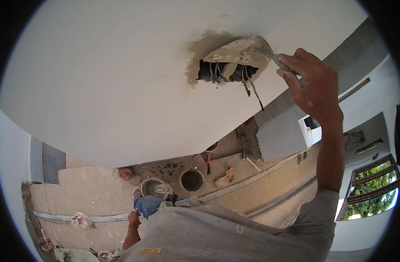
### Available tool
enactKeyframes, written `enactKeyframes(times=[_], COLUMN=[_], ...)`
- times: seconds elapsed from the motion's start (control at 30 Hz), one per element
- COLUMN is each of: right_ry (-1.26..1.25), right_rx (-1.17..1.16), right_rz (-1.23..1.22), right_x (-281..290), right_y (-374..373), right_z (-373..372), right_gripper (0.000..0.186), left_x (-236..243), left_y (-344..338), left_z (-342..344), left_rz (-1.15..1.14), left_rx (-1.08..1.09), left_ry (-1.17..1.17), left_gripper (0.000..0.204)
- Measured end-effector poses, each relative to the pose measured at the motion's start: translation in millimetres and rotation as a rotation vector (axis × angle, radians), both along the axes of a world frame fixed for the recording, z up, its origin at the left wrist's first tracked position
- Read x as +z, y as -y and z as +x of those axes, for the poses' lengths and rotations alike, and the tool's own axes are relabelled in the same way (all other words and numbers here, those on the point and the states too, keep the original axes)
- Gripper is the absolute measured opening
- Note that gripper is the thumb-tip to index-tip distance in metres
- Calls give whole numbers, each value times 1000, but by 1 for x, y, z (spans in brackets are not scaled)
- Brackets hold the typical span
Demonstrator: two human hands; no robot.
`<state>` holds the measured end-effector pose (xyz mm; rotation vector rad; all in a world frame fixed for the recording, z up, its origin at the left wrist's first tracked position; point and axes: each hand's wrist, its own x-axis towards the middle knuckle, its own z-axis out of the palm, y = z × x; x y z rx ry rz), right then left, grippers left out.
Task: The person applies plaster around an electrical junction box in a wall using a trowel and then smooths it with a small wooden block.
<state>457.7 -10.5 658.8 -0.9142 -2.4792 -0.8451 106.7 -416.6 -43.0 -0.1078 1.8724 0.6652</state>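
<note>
A plastering trowel (241, 50) is gripped by the right hand (311, 83) and pressed over the ceiling hole (226, 72) with its dangling wires (252, 89); wet plaster may be dragged off by them. The left hand (133, 217) hangs low, its fingers unclear

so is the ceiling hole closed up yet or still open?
Still open. The hole shows a dark gap with wires hanging out; wet plaster only rings its edge. The right hand holds a trowel against its upper rim.
</note>
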Motion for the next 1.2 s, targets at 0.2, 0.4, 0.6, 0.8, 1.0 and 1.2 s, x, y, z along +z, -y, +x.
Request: enactKeyframes(times=[0.2,0.4,0.6,0.8,1.0,1.2], right_ry=[-47,-62,-97,-171,-120,-164], right_rx=[24,63,-43,-26,-29,10], right_rz=[66,9,-20,-69,-60,-71], right_x=[3,-2,-4,-6,-37,-44], right_y=[-7,-2,-8,-1,-2,-4], right_z=[3,1,3,11,2,0], right_gripper=[26,25,26,26,29,29], left_x=[6,6,1,5,11,3], left_y=[-2,-3,-2,2,4,8], left_z=[-2,-5,-5,-4,2,1], left_rz=[13,-7,36,13,-2,-10], left_rx=[-16,-52,-29,-15,-27,-10], left_ry=[8,-23,-14,-18,-7,-14], left_gripper=[48,48,50,47,45,44])
